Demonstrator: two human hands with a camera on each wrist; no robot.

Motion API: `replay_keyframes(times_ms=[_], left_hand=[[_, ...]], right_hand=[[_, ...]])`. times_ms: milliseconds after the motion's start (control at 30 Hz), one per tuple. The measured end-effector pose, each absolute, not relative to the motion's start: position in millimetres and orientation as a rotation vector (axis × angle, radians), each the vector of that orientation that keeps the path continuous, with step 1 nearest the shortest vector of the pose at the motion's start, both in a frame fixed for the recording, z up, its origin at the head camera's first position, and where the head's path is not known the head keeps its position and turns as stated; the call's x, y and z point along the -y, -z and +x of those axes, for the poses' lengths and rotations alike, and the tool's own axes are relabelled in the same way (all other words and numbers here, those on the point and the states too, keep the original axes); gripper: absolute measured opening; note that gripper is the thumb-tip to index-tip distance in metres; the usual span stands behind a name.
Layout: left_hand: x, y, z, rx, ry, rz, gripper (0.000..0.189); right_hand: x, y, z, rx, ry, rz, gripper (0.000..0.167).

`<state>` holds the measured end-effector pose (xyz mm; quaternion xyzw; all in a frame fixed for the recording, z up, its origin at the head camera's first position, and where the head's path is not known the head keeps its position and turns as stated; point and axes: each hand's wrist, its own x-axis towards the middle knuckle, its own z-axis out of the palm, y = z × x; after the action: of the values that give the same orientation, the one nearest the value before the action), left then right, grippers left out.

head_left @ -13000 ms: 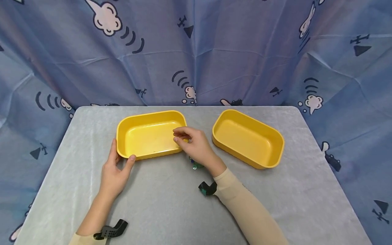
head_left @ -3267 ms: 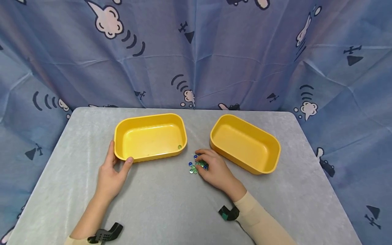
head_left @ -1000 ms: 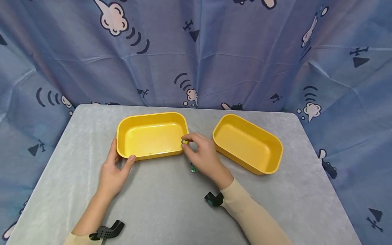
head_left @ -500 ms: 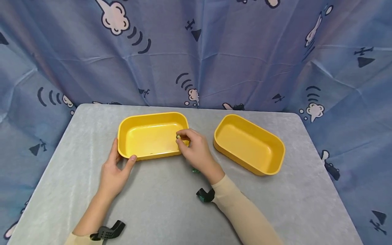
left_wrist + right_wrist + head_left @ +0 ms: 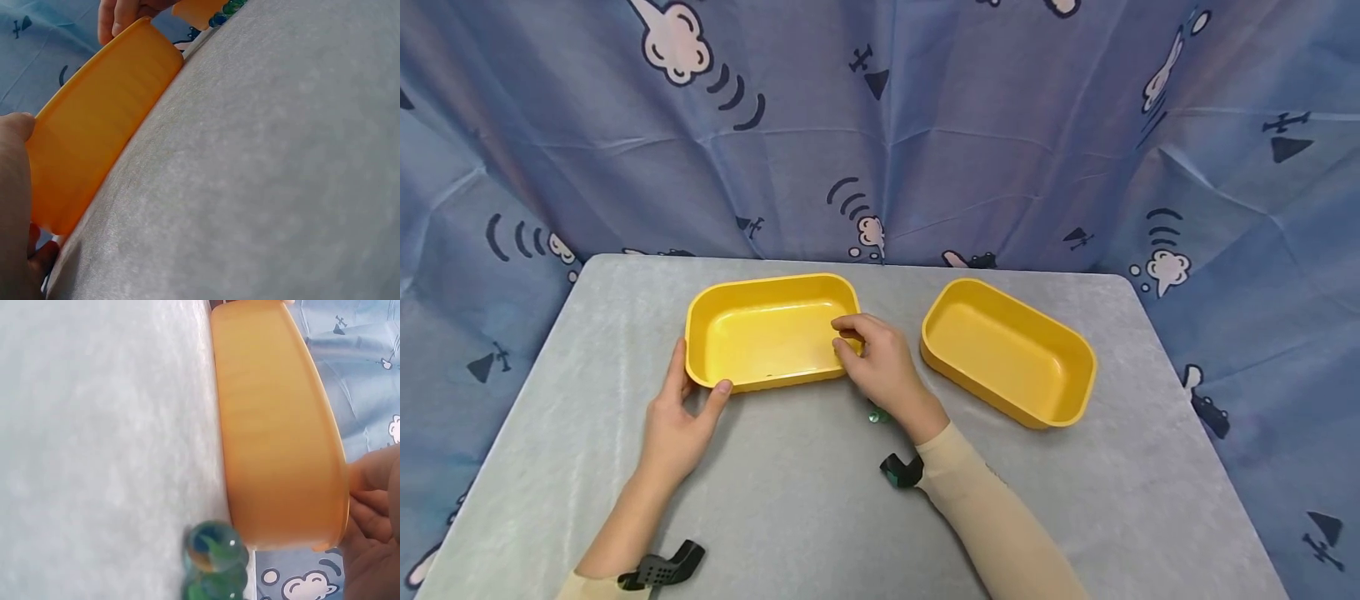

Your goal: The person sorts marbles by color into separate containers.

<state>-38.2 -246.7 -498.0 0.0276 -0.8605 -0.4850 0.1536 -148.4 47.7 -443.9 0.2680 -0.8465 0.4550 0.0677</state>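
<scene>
Head view: the left hand (image 5: 676,427) grips the left yellow tray (image 5: 760,333) on the bench (image 5: 790,500); the right hand (image 5: 883,360) hangs over its right end, grasping anything or not, I cannot tell; left wrist view: marbles (image 5: 226,12) lie past that tray; right wrist view: marbles sit near its wall.

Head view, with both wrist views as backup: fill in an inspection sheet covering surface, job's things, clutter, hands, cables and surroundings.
Surface: grey tabletop.
Job's things: left yellow tray; right yellow tray; marbles on the table, mostly hidden by the right arm in the head view.
Clutter: nothing seen.
Hands: left hand grips the left yellow tray; right hand over its right end, no marble visible between the fingertips.
Cables: nothing seen.
Surroundings: blue patterned curtain.
</scene>
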Motion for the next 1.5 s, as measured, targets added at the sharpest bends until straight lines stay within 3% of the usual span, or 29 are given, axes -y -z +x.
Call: replay_keyframes(times_ms=[800, 1500], left_hand=[[244, 496, -39, 2.471, 1.389, 0.093, 0.093], [247, 496, -38, 2.450, 1.387, 0.049, 0.094]], right_hand=[[-58, 437, -151, 2.521, -1.661, 0.804, 0.023], [-71, 425, -142, 2.534, -1.649, 0.794, 0.017]])
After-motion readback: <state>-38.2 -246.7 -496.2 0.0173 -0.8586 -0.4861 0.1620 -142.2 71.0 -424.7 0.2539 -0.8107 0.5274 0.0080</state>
